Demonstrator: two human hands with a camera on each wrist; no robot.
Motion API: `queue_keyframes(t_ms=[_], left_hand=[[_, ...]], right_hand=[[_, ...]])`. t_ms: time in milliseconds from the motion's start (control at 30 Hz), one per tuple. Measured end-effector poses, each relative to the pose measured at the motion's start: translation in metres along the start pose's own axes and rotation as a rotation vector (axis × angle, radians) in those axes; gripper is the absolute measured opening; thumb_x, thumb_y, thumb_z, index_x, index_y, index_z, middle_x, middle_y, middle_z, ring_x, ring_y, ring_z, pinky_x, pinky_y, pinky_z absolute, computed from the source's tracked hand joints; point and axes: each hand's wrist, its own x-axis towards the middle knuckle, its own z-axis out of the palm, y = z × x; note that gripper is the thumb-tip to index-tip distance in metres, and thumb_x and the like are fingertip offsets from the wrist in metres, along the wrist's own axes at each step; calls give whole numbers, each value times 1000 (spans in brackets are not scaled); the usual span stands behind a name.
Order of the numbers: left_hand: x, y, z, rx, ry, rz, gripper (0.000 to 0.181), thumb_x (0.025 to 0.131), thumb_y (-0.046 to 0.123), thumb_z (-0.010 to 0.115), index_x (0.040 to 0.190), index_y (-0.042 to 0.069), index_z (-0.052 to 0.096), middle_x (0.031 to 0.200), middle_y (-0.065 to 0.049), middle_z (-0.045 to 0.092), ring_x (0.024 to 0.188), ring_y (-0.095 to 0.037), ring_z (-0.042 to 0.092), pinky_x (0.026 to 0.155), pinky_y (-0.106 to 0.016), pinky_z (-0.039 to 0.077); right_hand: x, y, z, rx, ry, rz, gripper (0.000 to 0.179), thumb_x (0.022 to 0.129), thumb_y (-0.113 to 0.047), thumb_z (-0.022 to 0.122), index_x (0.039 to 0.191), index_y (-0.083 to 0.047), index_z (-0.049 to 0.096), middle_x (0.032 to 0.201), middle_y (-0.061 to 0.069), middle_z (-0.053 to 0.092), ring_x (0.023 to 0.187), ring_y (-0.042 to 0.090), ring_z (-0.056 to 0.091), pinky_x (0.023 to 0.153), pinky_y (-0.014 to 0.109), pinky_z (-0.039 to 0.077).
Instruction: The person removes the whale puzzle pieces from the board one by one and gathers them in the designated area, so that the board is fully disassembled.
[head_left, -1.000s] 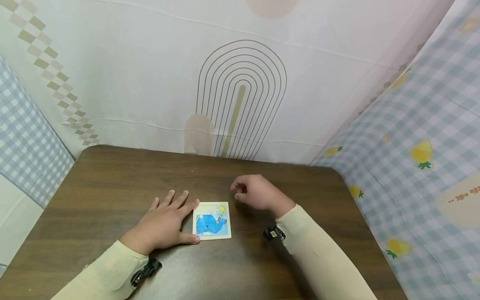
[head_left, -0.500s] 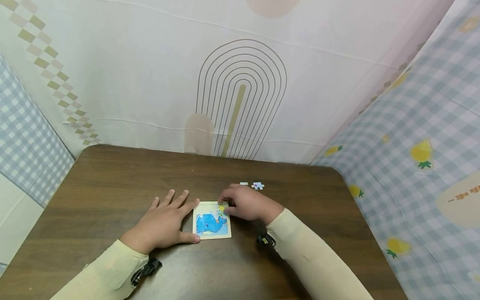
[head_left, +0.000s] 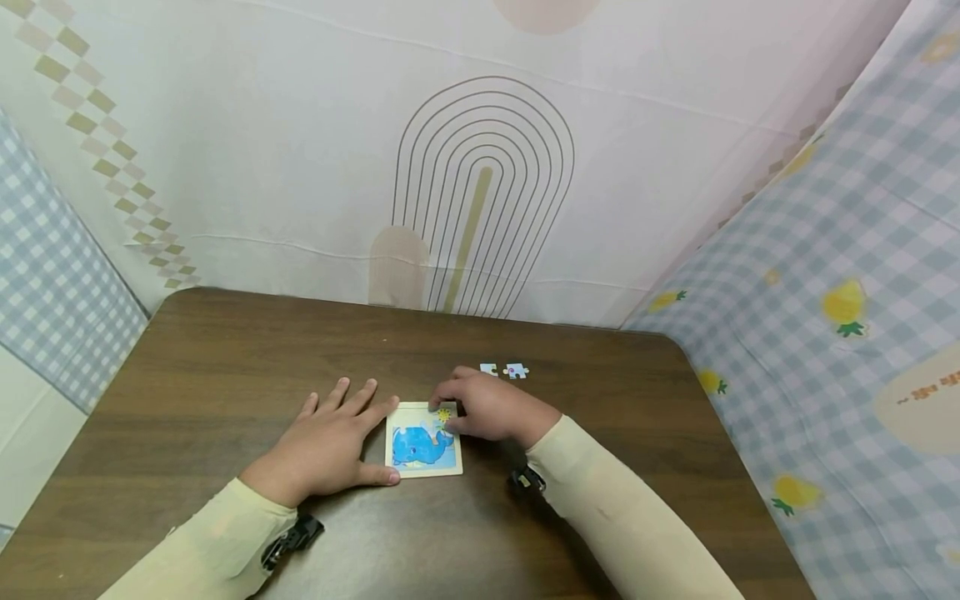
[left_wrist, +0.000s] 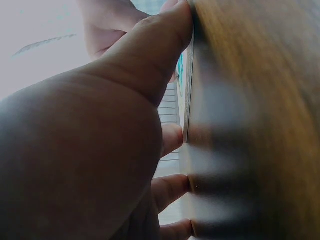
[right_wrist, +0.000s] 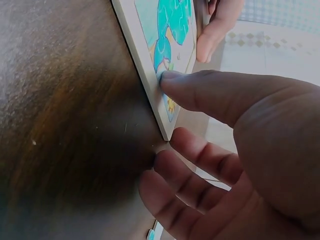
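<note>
A small square picture puzzle (head_left: 422,474) lies flat on the brown table, showing a blue whale and a yellow sunflower inside a pale frame. My left hand (head_left: 322,446) rests palm down at its left side, fingers spread, with thumb and index tip at the frame's left corners. Over the upper right part bends my right hand (head_left: 495,404). Its thumb touches the picture beside the sunflower (right_wrist: 171,105), and the index tip reaches the upper part; I cannot tell whether a puzzle piece is pinched there. In the right wrist view the other fingers curl beyond the frame's corner.
Two loose puzzle pieces, one whitish (head_left: 488,369) and one with a purple mark (head_left: 516,371), lie beyond my right hand. A printed cloth (head_left: 300,167) hangs along the table's far edge, and a checked cloth (head_left: 825,208) along the right side.
My right hand has moved left from the table beside the puzzle onto its upper right part, uncovering the two loose pieces. My left hand and the puzzle stay in place.
</note>
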Motion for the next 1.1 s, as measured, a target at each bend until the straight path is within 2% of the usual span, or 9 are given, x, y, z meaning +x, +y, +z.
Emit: queue_keyframes(t_ms=[200, 400, 667, 933, 1100], left_hand=[[0, 1, -1, 0, -3, 3, 113, 87, 90, 72, 177, 30, 40, 186, -18, 28, 171, -59, 18, 126, -90, 20], [0, 1, -2, 0, -2, 8, 112, 87, 89, 72, 177, 30, 40, 186, -18, 29, 171, -59, 18, 126, -90, 20], [-2, 1, -1, -9, 1, 2, 112, 87, 88, 74, 177, 29, 41, 186, -17, 29, 170, -60, 19, 126, -89, 20], [-4, 0, -1, -9, 9, 3, 111, 87, 87, 74, 176, 29, 42, 186, -18, 29, 170, -60, 19, 126, -89, 20], [-3, 1, -1, -5, 12, 5, 111, 87, 87, 75, 176, 29, 42, 186, -18, 30, 170, -60, 20, 126, -89, 21]], right_hand=[[2, -2, -3, -3, -21, 4, 27, 102, -18, 86, 128, -23, 83, 125, 1, 72, 109, 17, 66, 99, 37, 61], [5, -6, -5, -54, -49, -6, 27, 101, -16, 86, 127, -23, 83, 128, -1, 73, 115, 16, 68, 103, 38, 62], [11, -18, -9, -139, -70, 12, 29, 97, -12, 88, 123, -25, 84, 124, -4, 75, 110, 12, 65, 98, 33, 62], [18, -31, -12, -219, -101, 54, 30, 96, -10, 86, 121, -27, 85, 118, -6, 73, 99, 10, 62, 83, 29, 60], [21, -38, -15, -254, -135, 94, 30, 97, -11, 86, 121, -28, 84, 118, -6, 72, 95, 11, 62, 79, 31, 60]])
